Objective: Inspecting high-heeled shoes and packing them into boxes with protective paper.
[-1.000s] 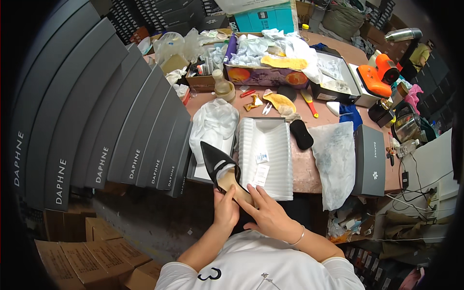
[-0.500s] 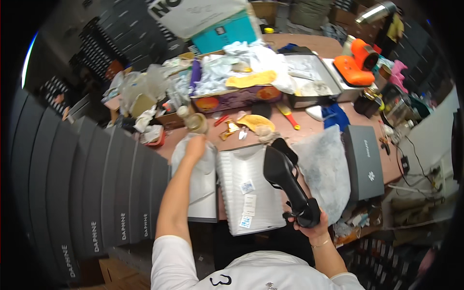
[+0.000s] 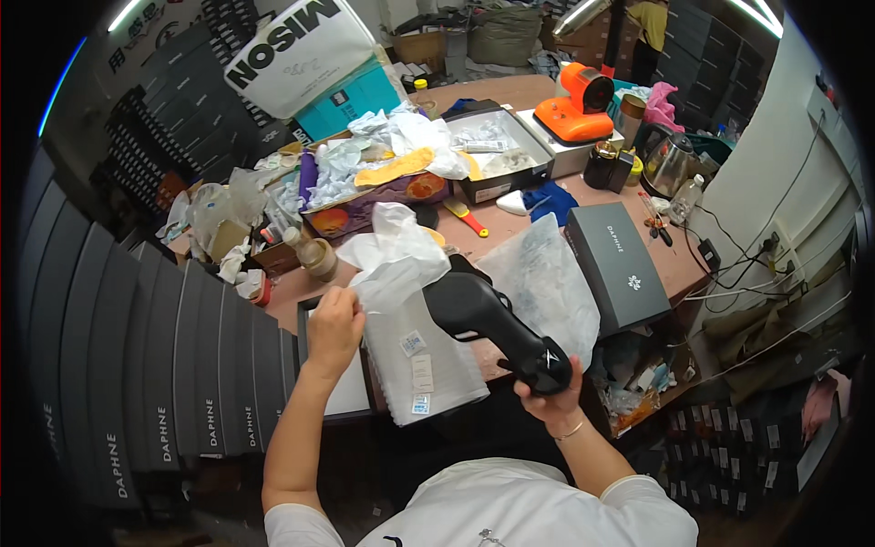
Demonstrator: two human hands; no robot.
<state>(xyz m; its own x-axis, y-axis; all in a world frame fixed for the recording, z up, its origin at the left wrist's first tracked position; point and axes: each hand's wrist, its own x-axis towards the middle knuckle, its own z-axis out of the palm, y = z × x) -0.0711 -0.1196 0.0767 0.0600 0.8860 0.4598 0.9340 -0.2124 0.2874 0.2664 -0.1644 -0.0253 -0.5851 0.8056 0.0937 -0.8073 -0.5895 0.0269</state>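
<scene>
My left hand [image 3: 334, 330] pinches the edge of a crumpled sheet of white tissue paper [image 3: 399, 253], which hangs in the air just left of the shoe. My right hand [image 3: 553, 407] is closed around the heel end of a black high-heeled sandal [image 3: 467, 304], its sole turned up and its toe pointing away to the left. Below the sandal lies a white ribbed foam sheet [image 3: 454, 376] with small labels and packets [image 3: 421, 372] on it. Partly hidden behind my left forearm is an open shoebox [image 3: 349, 392] with a white inside.
Stacked dark grey shoeboxes [image 3: 182, 365] rise at left. A grey box [image 3: 620, 264] and a white cloth-like pad [image 3: 549, 283] lie to the right. Farther back are a paper-filled carton [image 3: 365, 199], a glass jar [image 3: 317, 259], an orange device [image 3: 576, 105] and an electric kettle [image 3: 668, 164].
My left hand has lifted the tissue paper out of the open shoebox toward the sandal. The sandal has tilted more to the left. The whole view has turned right.
</scene>
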